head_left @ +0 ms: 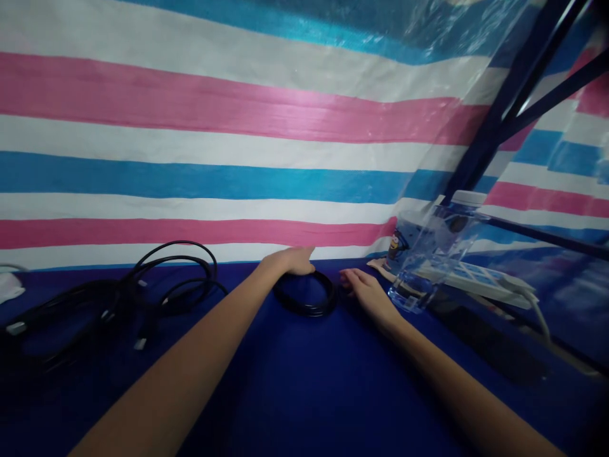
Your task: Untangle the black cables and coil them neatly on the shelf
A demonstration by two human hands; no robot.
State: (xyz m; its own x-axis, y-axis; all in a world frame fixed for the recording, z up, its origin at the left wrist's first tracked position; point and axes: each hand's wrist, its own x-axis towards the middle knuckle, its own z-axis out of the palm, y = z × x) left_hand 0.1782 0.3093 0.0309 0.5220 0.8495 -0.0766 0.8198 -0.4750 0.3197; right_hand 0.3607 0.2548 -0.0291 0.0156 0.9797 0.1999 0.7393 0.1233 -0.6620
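Note:
A black cable (311,310), wound into a round coil, lies on the dark blue surface in front of me. My left hand (290,261) is closed on the far side of this coil; part of its fingers is hidden by the hand itself. Just right of the coil, my right hand (364,289) rests low over the surface with its fingers loosely bent and a little apart. Nothing shows in it, and it appears separate from the coil.
Several tangled black cables (185,298) with metal plugs lie at the left. On the right stand a clear plastic container (413,289), a cup with a cartoon figure (404,238), a white-capped bottle (469,200) and a white power strip (490,282). A striped sheet (238,181) hangs behind.

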